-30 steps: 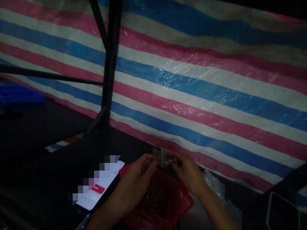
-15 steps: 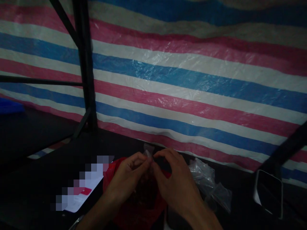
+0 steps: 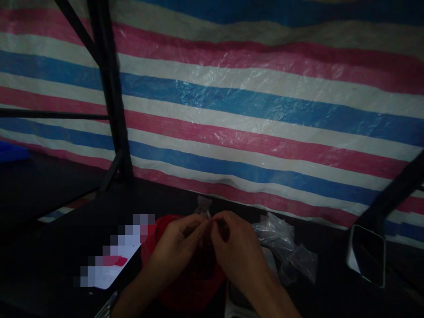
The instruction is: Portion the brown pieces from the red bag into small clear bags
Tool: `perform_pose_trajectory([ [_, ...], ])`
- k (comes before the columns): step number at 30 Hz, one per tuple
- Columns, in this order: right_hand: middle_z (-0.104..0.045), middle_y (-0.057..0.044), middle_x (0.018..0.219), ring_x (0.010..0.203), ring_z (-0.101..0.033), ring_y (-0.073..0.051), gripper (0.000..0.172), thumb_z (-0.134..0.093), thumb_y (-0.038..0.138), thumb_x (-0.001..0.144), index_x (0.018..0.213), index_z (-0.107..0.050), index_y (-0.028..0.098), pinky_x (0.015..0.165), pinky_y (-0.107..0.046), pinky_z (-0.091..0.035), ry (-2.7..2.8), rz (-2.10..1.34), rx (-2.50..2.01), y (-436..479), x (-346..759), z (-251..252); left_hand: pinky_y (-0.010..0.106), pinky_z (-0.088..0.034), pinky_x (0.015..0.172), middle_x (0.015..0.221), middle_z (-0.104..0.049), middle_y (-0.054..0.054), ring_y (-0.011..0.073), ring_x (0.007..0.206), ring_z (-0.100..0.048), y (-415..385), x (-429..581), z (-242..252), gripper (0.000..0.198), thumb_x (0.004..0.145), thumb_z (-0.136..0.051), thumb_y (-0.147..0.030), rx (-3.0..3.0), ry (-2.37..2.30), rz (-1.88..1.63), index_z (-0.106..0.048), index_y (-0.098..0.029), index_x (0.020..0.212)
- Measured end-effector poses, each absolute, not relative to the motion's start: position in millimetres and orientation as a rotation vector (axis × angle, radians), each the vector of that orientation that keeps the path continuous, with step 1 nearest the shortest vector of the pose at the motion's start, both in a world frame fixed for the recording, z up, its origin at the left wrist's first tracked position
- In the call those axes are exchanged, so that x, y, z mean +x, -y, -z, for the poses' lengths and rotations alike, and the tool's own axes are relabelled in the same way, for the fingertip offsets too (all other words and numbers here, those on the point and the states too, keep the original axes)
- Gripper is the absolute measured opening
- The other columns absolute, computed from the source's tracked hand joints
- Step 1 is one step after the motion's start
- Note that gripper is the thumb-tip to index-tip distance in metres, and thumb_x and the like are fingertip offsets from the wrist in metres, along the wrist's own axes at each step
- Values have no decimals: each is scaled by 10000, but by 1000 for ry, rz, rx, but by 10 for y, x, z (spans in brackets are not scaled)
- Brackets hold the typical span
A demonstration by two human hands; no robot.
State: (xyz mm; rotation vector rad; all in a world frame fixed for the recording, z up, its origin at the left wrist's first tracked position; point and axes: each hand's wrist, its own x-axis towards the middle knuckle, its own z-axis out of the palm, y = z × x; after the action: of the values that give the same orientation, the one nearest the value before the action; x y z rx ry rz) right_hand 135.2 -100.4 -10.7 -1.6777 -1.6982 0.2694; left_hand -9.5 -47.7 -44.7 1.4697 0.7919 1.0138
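Pinching small clear bag [image 3: 204, 203]: left hand [image 3: 175, 242]; close beside: right hand [image 3: 239, 247], grip hidden; below: red bag [image 3: 185, 291]

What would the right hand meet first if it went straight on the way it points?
Probably the fingers of the left hand, which the right hand points toward; the small clear bag shows just beyond, though depth is unclear here.

left hand [image 3: 179, 238] in a pinch, right hand [image 3: 237, 243] fingers curled, tips meeting, forearms [image 3: 141, 285] angled inward from below
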Motion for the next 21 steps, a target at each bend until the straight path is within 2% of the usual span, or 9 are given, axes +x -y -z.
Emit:
perform_pose_trajectory([
  [5, -780, -52, 1008, 908, -736, -241, 157, -589, 158, 965, 1004, -721, 232, 805, -343, -500, 1724, -196, -1638, 1023, 1292, 85, 238, -481, 552, 692, -720, -4, 164, 629, -659, 496, -112, 451, 422, 855, -725, -621, 1457, -798, -1000, -699, -205, 789],
  [10, -762, -29, 904, 814, -722, -211, 143, -589, 181, 976, 886, -683, 239, 720, -317, -462, 1714, -231, -1650, 991, 1260, 101, 216, -425, 495, 613, -658, -37, 125, 542, -583, 498, -149, 426, 430, 854, -709, -630, 1432, -826, -1032, -668, -213, 760],
  [13, -759, -42, 893, 803, -726, -231, 120, -605, 174, 963, 869, -658, 228, 695, -324, -453, 1735, -161, -1771, 937, 1280, 111, 210, -422, 493, 611, -667, -43, 126, 545, -583, 521, -140, 428, 372, 828, -769, -569, 1423, -847, -1042, -661, -222, 748],
  [17, -771, -87, 955, 820, -754, -265, 92, -589, 137, 962, 942, -652, 201, 686, -334, -476, 1717, 42, -1927, 893, 1302, 89, 157, -359, 499, 559, -609, -79, 76, 544, -503, 534, -86, 452, 371, 703, -911, -435, 1345, -905, -1110, -619, -211, 655],
  [19, -777, -86, 956, 808, -768, -258, 108, -568, 130, 976, 963, -647, 203, 659, -318, -478, 1723, 109, -1897, 895, 1301, 79, 168, -355, 463, 515, -583, -80, 80, 492, -494, 516, -61, 455, 435, 702, -893, -537, 1252, -906, -1086, -605, -215, 652],
  [21, -778, -73, 940, 782, -775, -239, 119, -545, 136, 994, 977, -638, 208, 629, -299, -476, 1765, 141, -1803, 912, 1295, 81, 215, -416, 439, 510, -620, -41, 129, 458, -562, 484, -55, 443, 532, 745, -772, -725, 1128, -880, -1004, -618, -220, 687],
])
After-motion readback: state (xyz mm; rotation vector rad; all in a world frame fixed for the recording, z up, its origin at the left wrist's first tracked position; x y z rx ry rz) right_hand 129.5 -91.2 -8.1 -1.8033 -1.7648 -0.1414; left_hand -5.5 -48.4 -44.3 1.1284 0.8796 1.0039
